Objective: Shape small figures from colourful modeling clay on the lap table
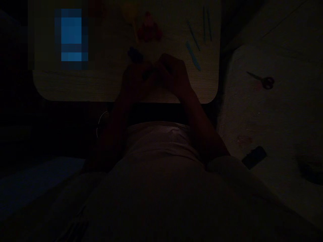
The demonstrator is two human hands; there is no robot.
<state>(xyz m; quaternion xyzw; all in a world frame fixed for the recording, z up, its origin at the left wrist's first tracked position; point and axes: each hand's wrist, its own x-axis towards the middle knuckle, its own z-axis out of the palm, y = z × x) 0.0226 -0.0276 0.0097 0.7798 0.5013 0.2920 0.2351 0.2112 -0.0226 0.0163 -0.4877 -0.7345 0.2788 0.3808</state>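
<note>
The picture is very dark. My left hand (136,80) and my right hand (174,72) meet over the near part of the table, fingers curled inward and tips close together. Whatever they pinch, if anything, is lost in shadow. Just beyond my left hand lies a small dark blue lump (135,54). Farther back is a red, rounded, lumpy shape (149,30), with a yellow piece (130,13) on a thin stem to its left. To the right of my right hand rests a light blue plastic knife-like tool (193,56).
More thin blue sticks (207,25) lie at the table's (83,87) back right. On a pale surface to the right are scissors (264,82) and a dark rectangular object (254,157). A blurred-out bright blue patch (71,33) covers the back left. A white cable (99,121) hangs below the table edge.
</note>
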